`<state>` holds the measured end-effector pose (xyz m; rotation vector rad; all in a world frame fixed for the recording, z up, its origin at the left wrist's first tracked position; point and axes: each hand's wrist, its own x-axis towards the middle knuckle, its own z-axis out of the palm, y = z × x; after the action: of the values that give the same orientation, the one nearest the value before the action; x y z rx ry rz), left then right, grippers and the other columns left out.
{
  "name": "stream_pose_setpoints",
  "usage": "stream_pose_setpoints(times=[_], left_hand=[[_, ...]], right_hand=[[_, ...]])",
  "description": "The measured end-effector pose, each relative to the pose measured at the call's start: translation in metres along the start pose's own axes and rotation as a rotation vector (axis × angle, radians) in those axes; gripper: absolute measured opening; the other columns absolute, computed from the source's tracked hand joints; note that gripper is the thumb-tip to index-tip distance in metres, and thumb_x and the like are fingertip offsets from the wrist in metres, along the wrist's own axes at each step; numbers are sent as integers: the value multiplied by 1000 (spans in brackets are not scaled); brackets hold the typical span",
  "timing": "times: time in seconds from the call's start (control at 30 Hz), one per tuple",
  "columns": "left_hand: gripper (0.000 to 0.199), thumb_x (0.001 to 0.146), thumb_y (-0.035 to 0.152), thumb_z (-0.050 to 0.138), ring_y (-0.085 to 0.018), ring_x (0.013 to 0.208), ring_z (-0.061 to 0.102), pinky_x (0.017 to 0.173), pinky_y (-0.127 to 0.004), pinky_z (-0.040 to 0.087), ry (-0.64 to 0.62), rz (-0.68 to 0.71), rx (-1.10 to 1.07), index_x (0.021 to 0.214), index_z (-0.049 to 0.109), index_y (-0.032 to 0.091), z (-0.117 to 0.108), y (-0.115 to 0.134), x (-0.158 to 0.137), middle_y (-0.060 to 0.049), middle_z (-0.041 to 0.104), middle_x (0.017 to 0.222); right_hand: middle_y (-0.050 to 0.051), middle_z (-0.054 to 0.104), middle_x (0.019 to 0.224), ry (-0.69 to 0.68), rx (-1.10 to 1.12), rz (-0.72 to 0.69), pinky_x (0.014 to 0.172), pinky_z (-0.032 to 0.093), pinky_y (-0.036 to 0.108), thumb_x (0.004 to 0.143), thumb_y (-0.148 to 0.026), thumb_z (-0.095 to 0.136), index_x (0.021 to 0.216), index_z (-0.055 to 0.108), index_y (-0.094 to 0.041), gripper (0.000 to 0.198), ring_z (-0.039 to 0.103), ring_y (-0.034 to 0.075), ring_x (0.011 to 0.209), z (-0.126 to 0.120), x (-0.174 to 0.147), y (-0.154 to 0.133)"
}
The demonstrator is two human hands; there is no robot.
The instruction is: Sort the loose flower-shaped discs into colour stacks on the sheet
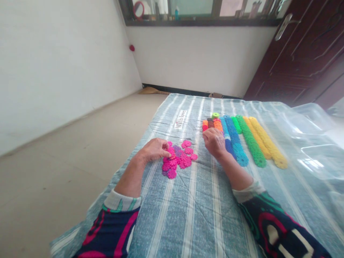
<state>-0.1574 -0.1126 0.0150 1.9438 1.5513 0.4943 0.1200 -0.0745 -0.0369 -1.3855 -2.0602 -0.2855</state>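
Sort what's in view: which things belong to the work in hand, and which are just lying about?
In the work:
pink and purple discs by the left hand
rows of coloured discs by the right hand
clear containers, probably

Lying about:
broom
red-rimmed mirror

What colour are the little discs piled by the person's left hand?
Mostly bright pink discs, with some purple ones, seen best in the head view.

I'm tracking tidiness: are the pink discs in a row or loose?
Loose: the pink discs lie in an uneven spread at the left hand.
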Motion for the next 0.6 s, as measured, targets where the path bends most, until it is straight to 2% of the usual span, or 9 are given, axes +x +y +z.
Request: stream_pose_setpoints(times=[0.23,0.6], left_hand=[[13,55,29,73,-14,52,52,52,-26,34,-34,0,-29,63,73,19,3,2,1,1,59,51],[16,57,25,64,-13,49,48,50,-24,33,-73,29,-75,68,74,20,2,3,0,3,56,48]], right_hand=[[6,63,76,-8,32,-111,74,32,30,93,-15,48,70,65,-19,28,50,19,78,-2,-5,-25],[5,61,71,-25,60,-153,70,30,30,91,-13,49,68,64,-19,28,49,18,73,-6,-8,-37]])
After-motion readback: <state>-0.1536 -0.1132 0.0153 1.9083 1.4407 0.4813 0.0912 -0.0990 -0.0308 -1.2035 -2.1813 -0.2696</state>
